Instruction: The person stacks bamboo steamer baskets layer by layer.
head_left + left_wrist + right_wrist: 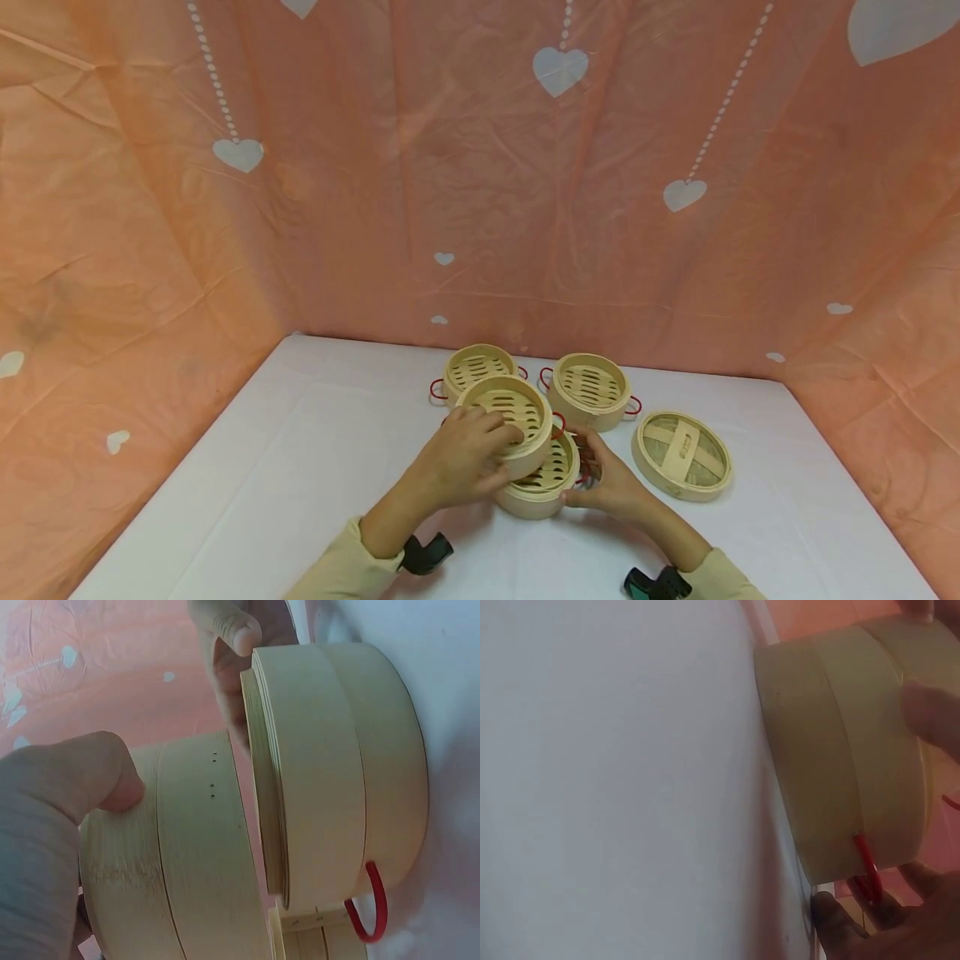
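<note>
Upper basket (pixel 529 461): was found pinched at rim in grip of left hand (pixel 465 458), raised above and leftward of lower basket (pixel 528 505). Observed lower basket resting on surface (pixel 225 500), clasped by right hand (pixel 613 486).

A front basket (pixel 531 505), a left rear basket (pixel 478 367) and a right rear basket (pixel 591 388), all red-handled, are carried by the white table (pixel 247 467); a round lid (pixel 681 455) is laid to their right.

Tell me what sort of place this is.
Probably a makeshift recording booth rather than a working kitchen: a white-topped table, orange-pink heart-print cloth hung on three sides, and bamboo steamers grouped together.
</note>
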Available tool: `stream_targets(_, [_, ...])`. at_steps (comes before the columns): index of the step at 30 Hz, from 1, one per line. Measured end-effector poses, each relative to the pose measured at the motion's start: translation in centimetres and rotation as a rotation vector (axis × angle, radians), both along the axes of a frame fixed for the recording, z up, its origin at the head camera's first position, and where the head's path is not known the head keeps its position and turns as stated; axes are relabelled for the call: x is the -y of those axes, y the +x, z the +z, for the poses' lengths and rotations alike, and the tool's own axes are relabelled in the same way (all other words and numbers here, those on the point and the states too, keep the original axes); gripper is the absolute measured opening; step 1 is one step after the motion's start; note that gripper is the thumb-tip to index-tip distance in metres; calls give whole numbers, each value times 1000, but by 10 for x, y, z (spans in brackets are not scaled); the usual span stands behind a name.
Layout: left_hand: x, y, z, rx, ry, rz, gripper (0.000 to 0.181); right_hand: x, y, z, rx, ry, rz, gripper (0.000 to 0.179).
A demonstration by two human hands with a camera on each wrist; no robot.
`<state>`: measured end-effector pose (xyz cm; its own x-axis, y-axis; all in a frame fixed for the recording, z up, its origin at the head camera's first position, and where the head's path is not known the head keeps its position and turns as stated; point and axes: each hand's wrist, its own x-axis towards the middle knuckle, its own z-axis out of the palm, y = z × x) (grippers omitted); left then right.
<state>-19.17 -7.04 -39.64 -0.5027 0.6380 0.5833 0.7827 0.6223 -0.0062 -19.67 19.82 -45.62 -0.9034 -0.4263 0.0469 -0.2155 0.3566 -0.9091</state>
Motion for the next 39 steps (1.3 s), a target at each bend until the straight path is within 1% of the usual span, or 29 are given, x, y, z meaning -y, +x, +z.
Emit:
stream_targets(5, [-7, -1, -1, -1, -9, -8, 32, 0, 1, 1, 3, 16, -17, 94])
stream_targets(10, [-12, 2, 0, 21, -24, -4, 33, 0, 1, 1, 10, 28, -29, 94])
stream_targets(15, [-15, 3, -2, 20, -40, 1, 32, -1, 0, 2, 6, 34, -23, 95])
stream_targets(20, [-18, 4, -3, 19, -34, -6, 32, -1, 0, 2, -3, 17, -5, 97])
stream_targets(26, [-22, 4, -4, 24, -40, -13, 32, -2, 0, 2, -4, 30, -24, 103])
stream_targets(31, [-25, 4, -4, 9, -52, -16, 32, -3, -1, 0, -8, 34, -27, 100])
stream_targets(39, [-28, 5, -4, 1, -60, -25, 33, -4, -2, 0, -10, 5, 7, 93])
